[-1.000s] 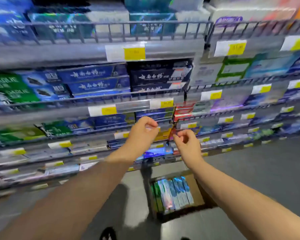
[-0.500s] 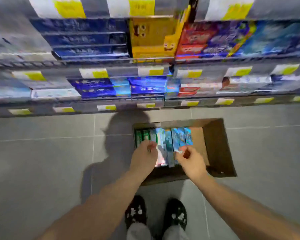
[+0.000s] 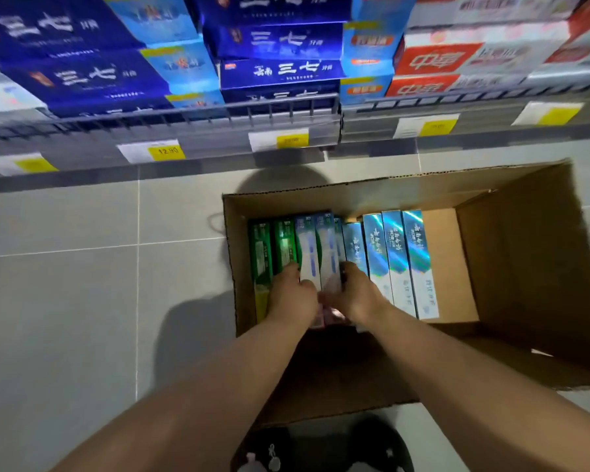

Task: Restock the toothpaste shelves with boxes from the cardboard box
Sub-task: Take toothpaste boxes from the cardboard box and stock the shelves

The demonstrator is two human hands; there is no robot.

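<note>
Floor tiling [image 3: 65,301] in grey is occupying the 9 o'clock area of the head view. At 11 o'clock a price tag [image 3: 152,150] reading 12.90 is hanging on the shelf rail [image 3: 198,126], and dark blue boxes [image 3: 280,71] are sitting stacked behind that rail at 12 o'clock. The cardboard box [image 3: 511,267] is standing open on the floor at centre, reaching toward 3 o'clock. Inside it, toothpaste boxes are standing on edge in a row: green boxes [image 3: 266,253] are leaning against its left wall. The left hand [image 3: 292,298] is gripping the white-and-blue boxes [image 3: 317,253] from their 9 o'clock side, fingers held together and curling over the near end. The right hand [image 3: 358,294] is gripping the same pair from the 3 o'clock side, fingers likewise together; the fingertips are blurred. Just beside it, holographic teal boxes [image 3: 395,253] are lying side by side. At 1 o'clock, red-and-white boxes [image 3: 433,59] are filling the shelf.
</note>
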